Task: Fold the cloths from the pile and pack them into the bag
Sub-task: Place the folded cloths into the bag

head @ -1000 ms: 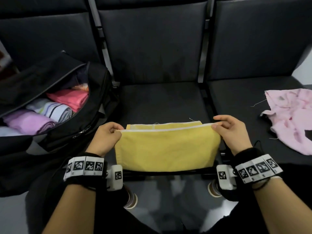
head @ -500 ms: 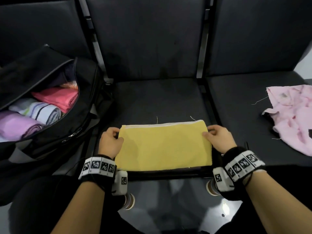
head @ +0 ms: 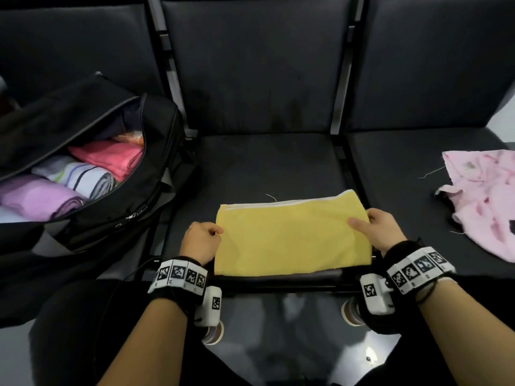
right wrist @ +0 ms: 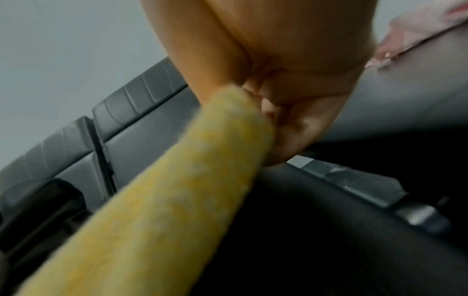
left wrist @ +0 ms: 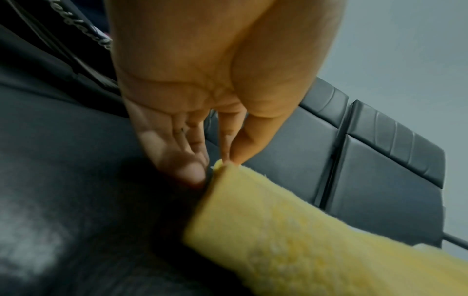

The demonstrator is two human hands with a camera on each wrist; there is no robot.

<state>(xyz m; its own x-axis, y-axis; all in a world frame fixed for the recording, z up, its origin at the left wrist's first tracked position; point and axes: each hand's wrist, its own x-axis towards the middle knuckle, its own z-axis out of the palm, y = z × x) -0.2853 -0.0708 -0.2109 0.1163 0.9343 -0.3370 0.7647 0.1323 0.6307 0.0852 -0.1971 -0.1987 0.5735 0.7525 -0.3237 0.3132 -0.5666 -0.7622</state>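
- One folded yellow terry cloth, a rectangle with a white-hemmed far edge, lies flat at the front of the middle dark seat.
- Two hands: left hand pinches its left edge; right hand grips its right edge, thumb on top.
- One open black bag holds three visible rolled cloths: red, striped, lilac.
- One crumpled pink cloth lies on the right seat.

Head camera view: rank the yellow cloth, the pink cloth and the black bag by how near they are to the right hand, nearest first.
1. The yellow cloth, on the middle seat; the right hand grips its right edge.
2. The pink cloth, crumpled on the seat to the right.
3. The black bag, open at far left, beyond the left hand.
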